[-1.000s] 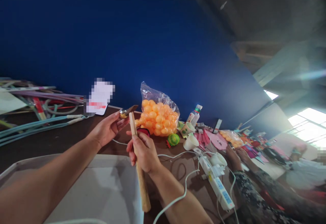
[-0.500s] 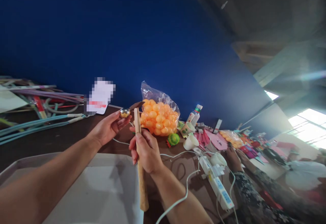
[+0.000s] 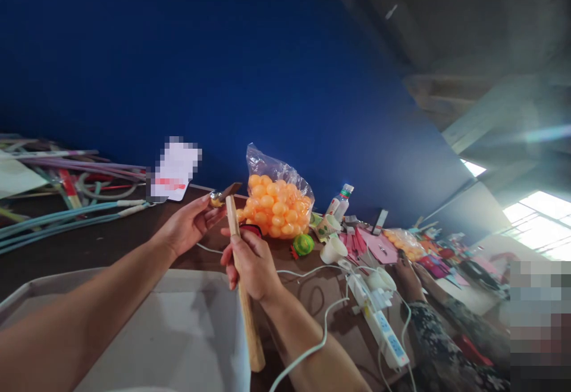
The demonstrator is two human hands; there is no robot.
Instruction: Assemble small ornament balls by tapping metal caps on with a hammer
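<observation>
Between the thumb and fingers of my left hand [image 3: 190, 225] is a small shiny gold ball [image 3: 216, 200]. My right hand [image 3: 252, 261] is wrapped around the pale wooden handle of a hammer [image 3: 253, 338], which stands roughly upright. Its dark, tapered metal head shows behind the top of the handle, right up against the ball; whether they touch I cannot tell. Just beyond my right hand sits a clear plastic bag [image 3: 279, 204] of orange balls. A dark red-edged item is partly hidden behind that hand.
A white tray [image 3: 156, 332] lies below my arms. Right of me are a green toy [image 3: 303, 244], paper cups [image 3: 333, 250], a bottle [image 3: 341, 201] and a power strip [image 3: 383, 326] with loose white cables. Another person's hands [image 3: 409, 276] work further right. Bundled rods [image 3: 66, 219] lie left.
My right hand has shifted slightly left with the hammer, bringing its head closer over the gold ball. The left hand has barely moved.
</observation>
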